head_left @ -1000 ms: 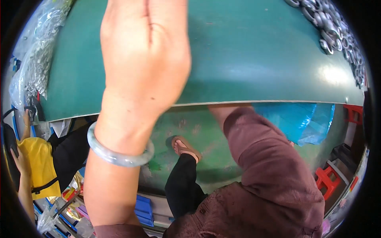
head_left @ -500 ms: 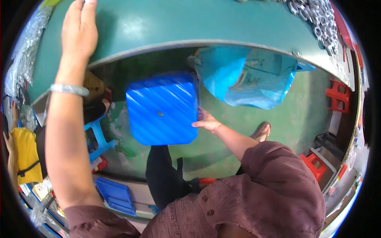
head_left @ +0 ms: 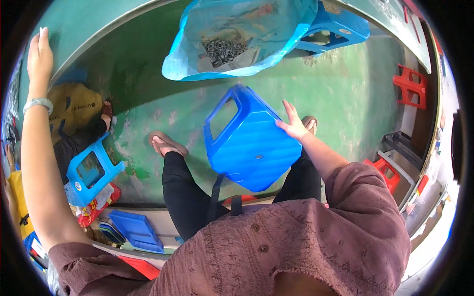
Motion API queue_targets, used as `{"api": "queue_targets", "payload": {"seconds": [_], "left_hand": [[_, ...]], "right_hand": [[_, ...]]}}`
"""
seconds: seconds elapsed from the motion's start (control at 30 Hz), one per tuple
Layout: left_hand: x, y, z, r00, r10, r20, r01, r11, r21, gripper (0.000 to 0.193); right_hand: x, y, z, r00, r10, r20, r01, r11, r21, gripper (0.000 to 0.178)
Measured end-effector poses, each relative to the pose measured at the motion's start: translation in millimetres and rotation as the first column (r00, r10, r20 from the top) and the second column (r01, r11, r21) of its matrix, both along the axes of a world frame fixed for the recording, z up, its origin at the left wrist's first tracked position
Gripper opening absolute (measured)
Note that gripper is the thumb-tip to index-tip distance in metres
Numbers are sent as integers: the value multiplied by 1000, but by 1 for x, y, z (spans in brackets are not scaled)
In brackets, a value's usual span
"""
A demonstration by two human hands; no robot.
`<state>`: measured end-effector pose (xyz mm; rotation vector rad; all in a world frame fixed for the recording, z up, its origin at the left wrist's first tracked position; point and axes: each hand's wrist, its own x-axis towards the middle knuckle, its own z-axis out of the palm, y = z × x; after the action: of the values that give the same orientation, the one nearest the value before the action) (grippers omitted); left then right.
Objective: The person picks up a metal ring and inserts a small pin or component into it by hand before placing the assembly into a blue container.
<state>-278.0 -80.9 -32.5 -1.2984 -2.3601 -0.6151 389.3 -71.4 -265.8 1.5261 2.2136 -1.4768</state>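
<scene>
A dark blue plastic stool (head_left: 254, 148), with a ribbed square seat and a cut-out side, stands tilted in the view in front of my body, between my legs. My right hand (head_left: 295, 123) is at its right edge, fingers stretched and apart, thumb against the stool. At the far left my left hand (head_left: 40, 59) rests on the green tabletop (head_left: 69, 29), open with its fingers out straight and close together. Ahead of the stool hangs or stands a translucent blue bag (head_left: 173, 66) with small metal rings (head_left: 223, 51) inside.
A lighter blue stool (head_left: 340, 29) is behind the bag. Another person's leg and foot (head_left: 105, 113), a light blue stool (head_left: 89, 170) and a yellow-brown sack (head_left: 74, 103) are at left. Red stools (head_left: 411, 86) stand at right. A blue tray (head_left: 138, 229) lies behind me.
The blue stool has moved right and toward me and turned. My right hand has opened from its grip on the stool's edge. My view has swung downward, with the bag shifting left.
</scene>
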Motion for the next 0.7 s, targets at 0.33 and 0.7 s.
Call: {"api": "queue_targets", "payload": {"seconds": [0.33,0.7], "left_hand": [[-34,-15,17,998,12,56,-4,989,-145,53],[-74,-12,6,984,-33,173,66,980,-189,52]], "right_hand": [[-59,-172,-8,251,967,-42,-834,238,497,58],[22,-22,20,784,570,248,-609,627,485,56]]}}
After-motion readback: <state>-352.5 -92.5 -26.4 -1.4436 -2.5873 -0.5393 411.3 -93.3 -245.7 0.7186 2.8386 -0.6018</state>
